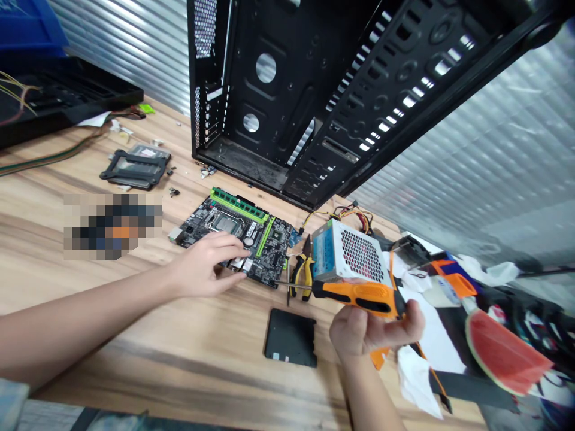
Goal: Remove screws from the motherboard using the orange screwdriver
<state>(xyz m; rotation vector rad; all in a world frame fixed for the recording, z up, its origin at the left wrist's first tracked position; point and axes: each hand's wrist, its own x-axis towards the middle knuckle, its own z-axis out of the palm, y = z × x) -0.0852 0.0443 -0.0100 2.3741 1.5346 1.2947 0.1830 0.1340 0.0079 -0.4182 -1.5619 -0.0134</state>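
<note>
A black motherboard (pixel 269 254) with lime-green slots lies flat on the wooden table, a green memory stick in its long slot and a bare processor (pixel 224 224) in the socket. My left hand (pixel 209 263) rests over its near edge, thumb and fingers closed about the silver port blocks. In my right hand (pixel 375 332) is an orange and black screwdriver (pixel 359 296), held nearly level. Its shaft points left, and the tip is by the board's near right corner; whether it touches I cannot tell.
Behind the board stands an open black computer case (pixel 278 78). Yellow-handled pliers (pixel 302 275) and a power supply (pixel 350 254) are to the right. A flat black drive (pixel 291 337) lies in front. A drive bracket (pixel 137 166) is at left, a watermelon slice (pixel 507 353) far right.
</note>
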